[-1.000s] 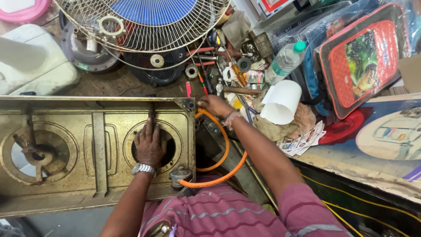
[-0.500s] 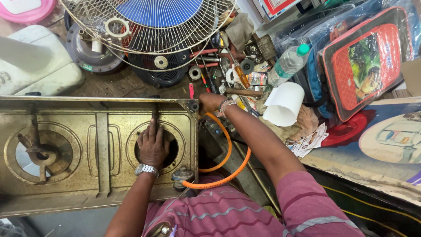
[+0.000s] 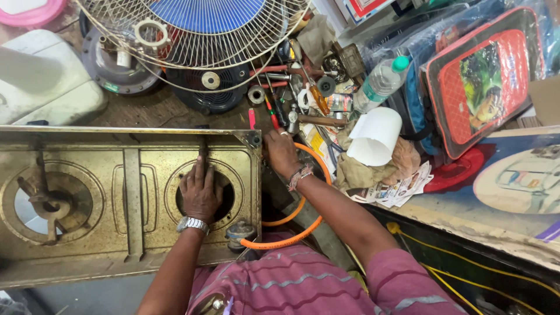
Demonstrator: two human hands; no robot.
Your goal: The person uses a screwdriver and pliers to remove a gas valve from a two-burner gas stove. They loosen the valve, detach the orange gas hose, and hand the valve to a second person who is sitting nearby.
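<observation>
Left hand (image 3: 200,189) lies flat, fingers spread, over the brass stove (image 3: 128,201) burner opening — right hand (image 3: 281,153), fingers curled, grip unclear, beside an orange hose (image 3: 291,236).

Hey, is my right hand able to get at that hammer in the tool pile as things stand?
Probably yes. The right hand rests at the stove's corner, and the hammer lies just beyond its fingers on top of the tool pile, with nothing covering its handle. The orange hose loops under the wrist, not across the way.
</observation>
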